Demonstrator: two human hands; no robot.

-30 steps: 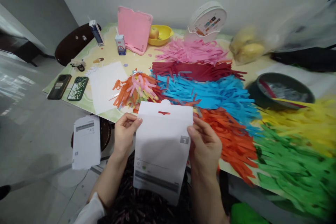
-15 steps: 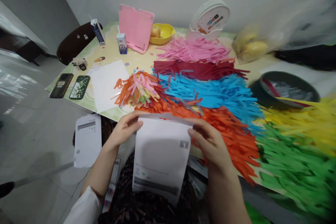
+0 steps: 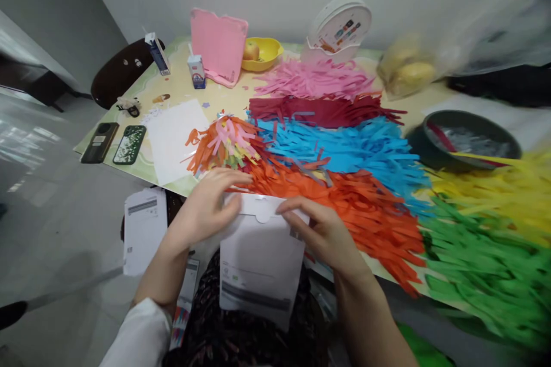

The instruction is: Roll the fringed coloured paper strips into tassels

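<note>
A white cardboard envelope point(image 3: 258, 258) with grey print leans on my lap, its top edge toward the table. Its top flap point(image 3: 253, 205) lies folded over the front, with a rounded tab in the middle. My left hand point(image 3: 209, 206) grips the upper left corner, thumb on the front and fingers along the top edge. At the upper right, my right hand point(image 3: 321, 232) has its thumb and fingers at the flap, close to the tab. Just beyond the envelope lie orange fringed paper strips point(image 3: 344, 200) and a multicoloured tassel bunch point(image 3: 230, 143).
Blue point(image 3: 344, 146), dark red, pink, yellow and green strips point(image 3: 486, 275) cover the table's right side. A dark bowl point(image 3: 465, 137) stands right. Two phones point(image 3: 129, 144), white paper point(image 3: 176, 137), drink cartons and a pink tablet case point(image 3: 219, 46) are left. Another white packet point(image 3: 146, 229) lies below the table edge.
The flap has come down over the envelope's front, showing its tab. Both hands have moved inward, the right one toward the tab.
</note>
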